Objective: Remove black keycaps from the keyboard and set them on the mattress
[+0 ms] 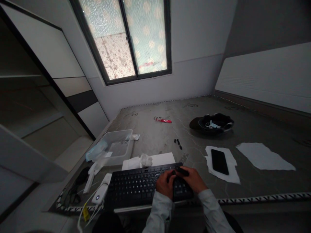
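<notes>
A black keyboard (136, 186) lies at the near edge of the grey surface. My left hand (165, 184) rests on its right part with fingers curled down onto the keys. My right hand (194, 180) lies beside it at the keyboard's right end, fingers closed round a small black object (182, 171) that I cannot name. Both wrists wear light sleeves.
A black phone (219, 161) lies on white paper (230, 176) to the right. Another white sheet (264, 157) is farther right. A clear plastic tray (116, 147), a black cap (213, 123), a red wrapper (164, 120), small black bits (178, 142) and a white device with cables (99, 194) lie around.
</notes>
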### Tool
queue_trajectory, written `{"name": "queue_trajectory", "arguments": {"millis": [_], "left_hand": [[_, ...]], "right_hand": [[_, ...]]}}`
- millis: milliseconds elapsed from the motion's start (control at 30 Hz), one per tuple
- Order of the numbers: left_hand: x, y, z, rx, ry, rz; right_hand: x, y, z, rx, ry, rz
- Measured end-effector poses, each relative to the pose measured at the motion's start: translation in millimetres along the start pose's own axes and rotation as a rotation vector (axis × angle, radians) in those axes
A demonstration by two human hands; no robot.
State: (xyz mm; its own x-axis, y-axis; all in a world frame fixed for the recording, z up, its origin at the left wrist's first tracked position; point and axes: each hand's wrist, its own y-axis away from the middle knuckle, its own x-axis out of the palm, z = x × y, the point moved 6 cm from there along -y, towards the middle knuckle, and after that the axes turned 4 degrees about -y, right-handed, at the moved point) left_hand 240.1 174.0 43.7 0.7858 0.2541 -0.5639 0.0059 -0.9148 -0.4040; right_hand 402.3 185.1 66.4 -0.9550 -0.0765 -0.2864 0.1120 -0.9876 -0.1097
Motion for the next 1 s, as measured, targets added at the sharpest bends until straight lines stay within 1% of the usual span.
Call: {"name": "queue_trajectory", "arguments": {"millis": [100, 267, 367, 567, 733, 900, 1000], "left_hand": [[-0.4, -1.0, -1.3, 0.016, -0.009, -0.003], [-5.5, -3.0, -10.4, 0.045, -0.021, -0.006], [-7.6, -3.0, -12.7, 0.05, -0.024, -0.01], [-6.4, -1.9, -10.5, 0.042, -0.023, 0.016], [-5.1, -2.0, -11.1, 0.05, -0.041, 0.03], [-5.9, -1.0, -14.0, 0.085, -0.069, -0.01], [-6.0, -0.9, -15.3, 0.078, -0.066, -0.021]], "right_hand": [[-0.6, -0.5, -0.9, -0.024, -0.003, -0.001], [-1.7, -0.9, -1.3, -0.041, 0.012, -0.024], [-1.3, -0.8, -0.6, -0.028, 0.016, -0.027], [0.0, -1.2, 0.8, -0.01, 0.024, -0.035], [1.2, -2.0, -0.7, 0.016, 0.011, -0.013], [3.2, -1.9, -1.8, 0.05, 0.035, -0.038], [4.1, -3.6, -5.6, 0.065, 0.009, -0.044]]}}
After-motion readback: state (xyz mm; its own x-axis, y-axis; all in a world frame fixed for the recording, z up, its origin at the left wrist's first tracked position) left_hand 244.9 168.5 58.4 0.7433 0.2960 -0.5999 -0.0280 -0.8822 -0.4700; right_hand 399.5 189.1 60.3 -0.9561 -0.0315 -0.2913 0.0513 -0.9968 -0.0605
